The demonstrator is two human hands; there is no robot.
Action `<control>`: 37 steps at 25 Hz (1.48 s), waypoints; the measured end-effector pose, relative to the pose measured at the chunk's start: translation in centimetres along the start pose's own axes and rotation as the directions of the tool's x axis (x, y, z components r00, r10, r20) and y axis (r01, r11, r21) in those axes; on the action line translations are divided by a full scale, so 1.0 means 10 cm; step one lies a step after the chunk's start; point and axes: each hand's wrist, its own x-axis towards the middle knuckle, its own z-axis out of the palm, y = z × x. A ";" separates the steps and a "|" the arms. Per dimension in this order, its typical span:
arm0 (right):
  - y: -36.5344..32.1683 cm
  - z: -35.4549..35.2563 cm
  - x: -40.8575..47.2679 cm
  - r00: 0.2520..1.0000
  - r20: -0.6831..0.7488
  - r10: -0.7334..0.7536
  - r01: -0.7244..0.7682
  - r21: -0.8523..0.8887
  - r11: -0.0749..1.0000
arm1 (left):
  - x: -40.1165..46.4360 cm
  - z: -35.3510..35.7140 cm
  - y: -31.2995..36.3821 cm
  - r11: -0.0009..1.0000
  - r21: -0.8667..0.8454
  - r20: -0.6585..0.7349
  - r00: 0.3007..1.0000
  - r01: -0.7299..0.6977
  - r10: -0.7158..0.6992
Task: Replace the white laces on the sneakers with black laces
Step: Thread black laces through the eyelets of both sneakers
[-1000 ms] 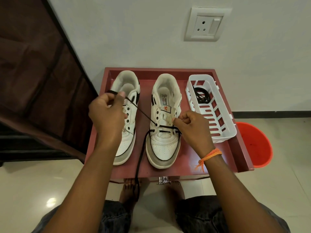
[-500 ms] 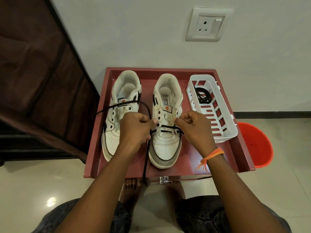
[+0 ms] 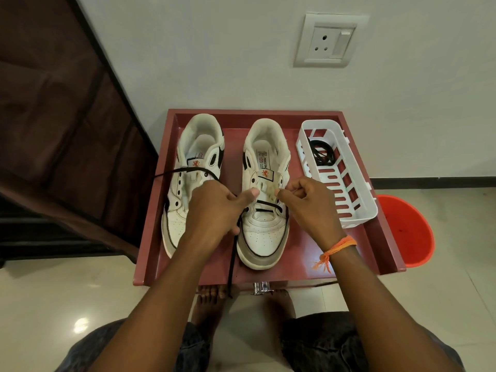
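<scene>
Head view: both hands, left hand (image 3: 214, 208) and right hand (image 3: 311, 208), pinch the thin black lace (image 3: 232, 253) at the right white leather sneaker (image 3: 264, 210), its nearest eyelets threaded (left white sneaker (image 3: 193, 167) unlaced).

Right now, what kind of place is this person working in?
Probably a room in a home. There's a wall socket on a plain white wall, a glossy tiled floor, and a small red table holding the sneakers, with an orange bucket beside it.

White sneakers (image 3: 230, 194) side by side; black lace (image 3: 233, 261) in right sneaker's lowest eyelets.
</scene>
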 end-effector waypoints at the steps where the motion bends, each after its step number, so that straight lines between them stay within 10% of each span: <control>1: 0.00 0.00 0.00 1.000 -0.001 -0.001 0.001 -0.002 1.000 | 0.01 0.04 -0.02 1.000 0.000 0.007 1.000 0.013 -0.013; 12: -0.03 0.06 -0.05 0.999 -0.017 -0.039 0.037 -0.128 0.991 | 0.11 0.14 0.00 0.896 -0.420 -0.014 0.986 0.146 -0.168; 21: -0.11 0.08 -0.10 0.997 -0.053 -0.049 0.034 -0.252 0.967 | -0.04 0.00 -0.08 0.996 0.000 0.226 0.970 0.088 -0.086; 27: -0.22 0.01 -0.21 0.979 -0.108 -0.170 0.124 -0.343 0.931 | -0.15 -0.41 0.13 0.973 -0.203 0.412 0.911 0.112 -0.019; 31: -0.52 -0.03 -0.43 0.930 0.171 -0.325 0.312 0.099 0.945 | -0.27 -0.69 0.33 0.859 -0.508 0.339 0.903 -0.061 0.265; 37: -0.70 -0.04 -0.56 0.918 0.357 -0.175 -0.085 0.606 0.791 | -0.38 -0.54 0.37 0.815 -0.525 0.179 0.905 -0.245 0.386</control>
